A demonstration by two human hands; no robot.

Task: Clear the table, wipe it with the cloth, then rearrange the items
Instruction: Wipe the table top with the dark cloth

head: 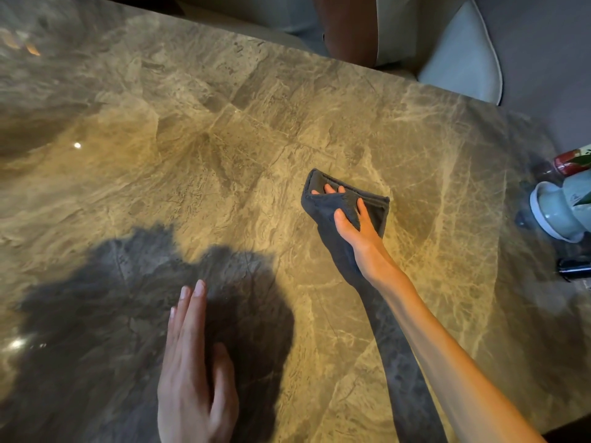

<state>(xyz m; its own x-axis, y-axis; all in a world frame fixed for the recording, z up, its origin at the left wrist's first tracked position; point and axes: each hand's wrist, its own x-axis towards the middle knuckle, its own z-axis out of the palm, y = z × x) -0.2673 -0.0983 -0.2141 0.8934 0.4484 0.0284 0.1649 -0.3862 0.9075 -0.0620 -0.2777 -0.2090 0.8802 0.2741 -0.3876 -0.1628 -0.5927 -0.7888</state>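
Note:
A dark grey folded cloth (374,204) lies on the brown marble table (224,139), right of centre. My right hand (355,225) grips it, fingers curled around its folds, arm stretched out from the lower right. My left hand (192,356) rests flat near the front edge, fingers straight and together, holding nothing. At the right edge stand a pale ceramic vase (556,212), a red-capped bottle (572,159) and a dark object (575,266), partly cut off by the frame.
A grey upholstered chair (463,62) stands past the table's far edge, with a person's leg (348,27) next to it. My shadow darkens the near left of the tabletop. Light glare spots show on the left.

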